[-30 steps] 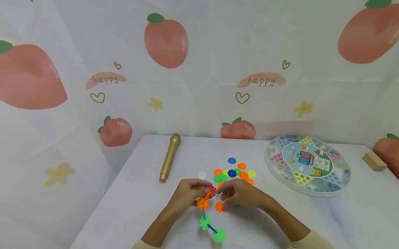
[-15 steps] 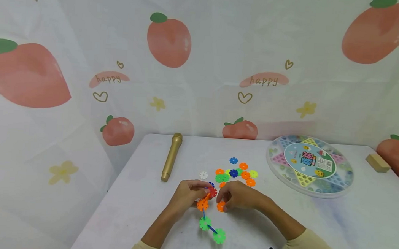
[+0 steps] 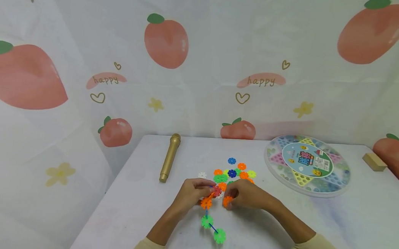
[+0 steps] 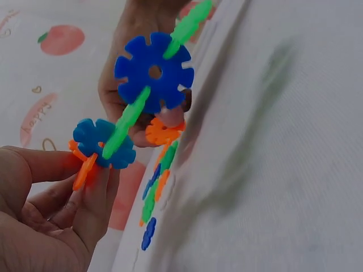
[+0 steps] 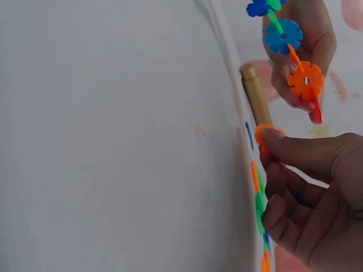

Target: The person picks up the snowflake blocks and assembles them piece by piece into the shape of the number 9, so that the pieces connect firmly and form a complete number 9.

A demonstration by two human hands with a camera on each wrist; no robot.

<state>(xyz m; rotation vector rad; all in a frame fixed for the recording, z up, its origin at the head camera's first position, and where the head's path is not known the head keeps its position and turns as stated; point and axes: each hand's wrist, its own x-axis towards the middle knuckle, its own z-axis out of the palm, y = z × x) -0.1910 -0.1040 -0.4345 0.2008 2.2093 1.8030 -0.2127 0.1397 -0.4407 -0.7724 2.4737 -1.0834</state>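
My left hand (image 3: pixel 192 194) pinches one end of a chain of notched plastic discs that interlock edge to edge. Red (image 3: pixel 217 191) and orange (image 3: pixel 206 203) discs sit at the held end. In the left wrist view a light blue disc (image 4: pixel 103 143), a dark blue disc (image 4: pixel 148 71) and green ones follow. The chain's far green disc (image 3: pixel 219 236) hangs toward the front. My right hand (image 3: pixel 246 196), just right of the chain, pinches a loose orange snowflake disc (image 5: pixel 265 135) between thumb and finger, apart from the chain.
Behind the hands lie several loose discs in green (image 3: pixel 220 178), dark blue (image 3: pixel 232 173), yellow and orange, with a white disc (image 3: pixel 201 175) to their left. A gold microphone (image 3: pixel 170 159) lies back left. A round Chinese checkers board (image 3: pixel 307 165) and a wooden block (image 3: pixel 374 162) stand right.
The right hand has lifted the orange disc and shifted slightly right and back with it. My left hand and the chain have moved a little to the right.
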